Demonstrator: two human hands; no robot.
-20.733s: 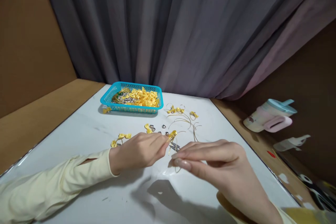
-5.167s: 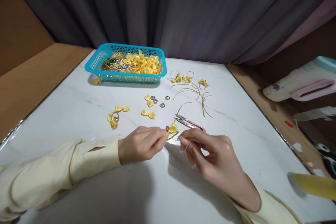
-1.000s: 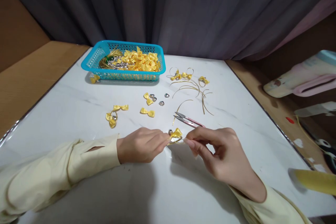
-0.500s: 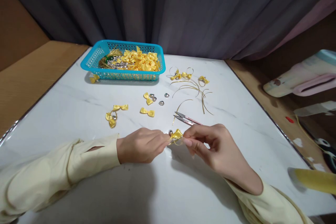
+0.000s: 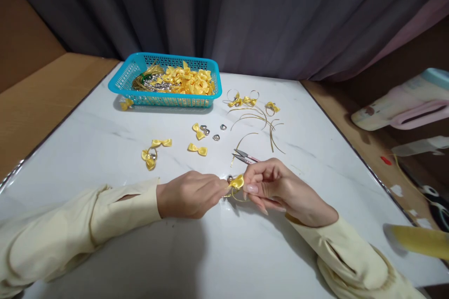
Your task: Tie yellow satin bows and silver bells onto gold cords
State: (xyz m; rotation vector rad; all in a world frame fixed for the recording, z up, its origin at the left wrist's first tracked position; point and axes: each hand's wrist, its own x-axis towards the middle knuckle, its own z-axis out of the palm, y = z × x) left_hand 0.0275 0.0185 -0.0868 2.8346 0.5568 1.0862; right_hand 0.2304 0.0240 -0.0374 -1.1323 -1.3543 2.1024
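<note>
My left hand (image 5: 191,194) and my right hand (image 5: 277,189) meet low over the white table (image 5: 105,126), both pinched on one small yellow ribbon bow (image 5: 237,181) with a gold cord loop hanging beneath it and a silver bead beside it. Pink-handled thread snips (image 5: 245,156) lie just beyond my right fingers. More yellow bows (image 5: 197,149) and silver heart charms (image 5: 216,137) are scattered further back.
A turquoise basket (image 5: 122,85) of yellow bows and silver charms stands at the back left. Finished bows on gold loops (image 5: 249,101) and cut gold cords (image 5: 271,128) lie to its right. A pink and cream jug (image 5: 403,107) rests on the brown surface at right. Grey curtain behind.
My right hand has slid left and lowered onto the table, closing up against the bow. The left hand has stayed put.
</note>
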